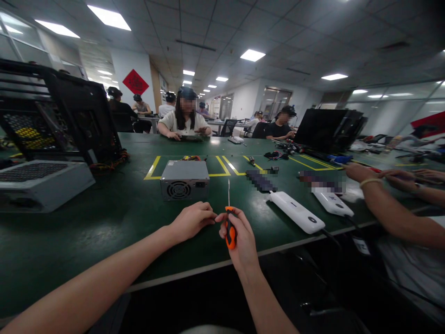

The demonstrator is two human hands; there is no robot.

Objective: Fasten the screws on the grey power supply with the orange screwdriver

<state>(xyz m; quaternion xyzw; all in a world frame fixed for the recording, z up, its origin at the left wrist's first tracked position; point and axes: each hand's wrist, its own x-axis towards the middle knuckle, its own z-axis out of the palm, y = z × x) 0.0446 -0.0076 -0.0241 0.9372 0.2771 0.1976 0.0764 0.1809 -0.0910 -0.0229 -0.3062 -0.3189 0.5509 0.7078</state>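
Observation:
My right hand (243, 236) is closed round an orange and black screwdriver (230, 236), its thin shaft pointing away from me over the table. Just left of it, my left hand (194, 220) is low over the table, thumb and fingers pinched together near the fingertips of the right. Whatever the left fingers hold, if anything, is too small to make out. Beyond the left hand stands a grey computer power supply (184, 178), its fan grille and socket facing me. Coloured cables (193, 158) lie behind it.
An open black computer case (79, 111) and a second power supply (45, 185) stand at left. Right are two white power banks (297, 212) (332, 200) with cables, loose connectors (257, 162), and a co-worker's arm (385, 204). A person sits opposite. Yellow tape (151, 169) marks the green table (114, 232).

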